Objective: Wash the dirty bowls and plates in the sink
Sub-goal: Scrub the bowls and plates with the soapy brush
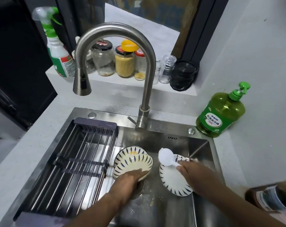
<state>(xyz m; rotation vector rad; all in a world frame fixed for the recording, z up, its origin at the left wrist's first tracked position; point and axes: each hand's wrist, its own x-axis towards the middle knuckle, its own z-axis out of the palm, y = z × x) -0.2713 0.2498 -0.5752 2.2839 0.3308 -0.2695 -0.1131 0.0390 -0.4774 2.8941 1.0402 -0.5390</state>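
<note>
Two grips work low in the frame: left hand [130,176] clasps the bowl [133,162]; right hand [193,172] grasps a white spoon [166,157] over the plate [172,181].

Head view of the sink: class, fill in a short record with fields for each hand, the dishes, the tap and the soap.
left hand: left hand grips the near rim of the patterned bowl
right hand: right hand holds the white spoon over the plate
bowl state: yellowish residue inside
tap: faucet shows no running water
soap: green dish soap bottle on the counter, right of the sink
rack: drying rack across the sink's left side
</note>
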